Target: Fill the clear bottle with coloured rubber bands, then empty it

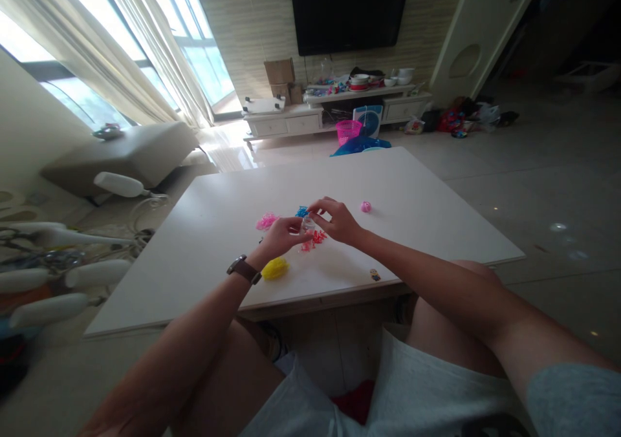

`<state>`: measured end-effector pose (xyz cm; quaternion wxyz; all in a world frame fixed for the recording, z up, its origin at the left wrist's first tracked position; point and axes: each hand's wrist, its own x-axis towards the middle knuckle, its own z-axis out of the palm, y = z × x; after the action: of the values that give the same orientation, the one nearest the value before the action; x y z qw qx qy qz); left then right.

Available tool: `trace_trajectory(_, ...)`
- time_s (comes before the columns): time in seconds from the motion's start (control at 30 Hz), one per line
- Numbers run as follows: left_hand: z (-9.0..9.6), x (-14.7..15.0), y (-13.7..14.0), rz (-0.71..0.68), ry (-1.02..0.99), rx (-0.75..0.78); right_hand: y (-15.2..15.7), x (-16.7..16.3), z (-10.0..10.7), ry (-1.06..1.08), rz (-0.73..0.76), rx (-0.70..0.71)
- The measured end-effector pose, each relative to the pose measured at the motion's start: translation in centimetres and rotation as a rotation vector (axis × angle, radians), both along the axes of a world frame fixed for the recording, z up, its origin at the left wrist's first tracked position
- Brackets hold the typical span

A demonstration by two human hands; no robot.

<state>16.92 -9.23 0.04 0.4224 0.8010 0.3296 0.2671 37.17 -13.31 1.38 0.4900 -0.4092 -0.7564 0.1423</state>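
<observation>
My left hand (282,237), below a dark wristwatch, grips a small clear container (307,225) between thumb and fingers. Over its top, my right hand (338,221) has thumb and fingertips pinched together; what they hold, if anything, is too small to make out. Under the hands lies a loose pile of red pieces (318,237). Small blue pieces (301,211) sit just beyond, partly hidden by the hands. A pink pile (266,221) is left of them, and a yellow bundle (275,268) lies nearer me, beside my left wrist.
A pink ball-like item (365,207) and a small cartoon figure piece (374,275) lie on the white table (407,185) to the right. Beyond it stand a pink basket (347,131) and a low TV cabinet (286,125). White lamp arms (97,273) are close on the left.
</observation>
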Motion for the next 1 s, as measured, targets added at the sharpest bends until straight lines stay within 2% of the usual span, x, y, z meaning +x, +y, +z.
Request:
trace_trajectory(0.1,0.0,0.0,0.3,0.056,-0.04,-0.006,0.3,0.2,0.0,-0.04,-0.059,0.026)
trace_trajectory(0.17,-0.1,-0.2,0.7,0.125,-0.094,-0.015,0.8,0.4,-0.4,-0.128,-0.143,-0.034)
trace_trajectory(0.23,-0.4,-0.4,1.3,0.188,-0.147,-0.016,1.3,0.8,-1.3,-0.325,-0.193,-0.2)
trace_trajectory(0.3,-0.6,-0.7,1.8,0.217,-0.161,-0.004,1.9,1.2,-2.6,-0.558,-0.18,-0.396)
trace_trajectory(0.37,-0.8,-0.9,2.0,0.226,-0.14,0.018,2.3,1.5,-4.0,-0.659,-0.169,-0.479)
trace_trajectory(0.5,-0.8,-1.1,1.9,0.216,-0.095,0.046,2.8,1.3,-6.1,-0.697,-0.141,-0.481)
trace_trajectory(0.63,-0.7,-1.1,1.7,0.205,-0.059,0.048,3.4,1.0,-7.2,-0.721,-0.087,-0.49)
trace_trajectory(0.83,-0.9,-1.1,1.7,0.205,-0.022,0.052,3.7,0.9,-7.8,-0.697,-0.052,-0.486)
trace_trajectory(1.0,-0.6,-1.4,1.5,0.213,0.086,0.18,3.7,1.1,-7.4,-0.626,-0.062,-0.472)
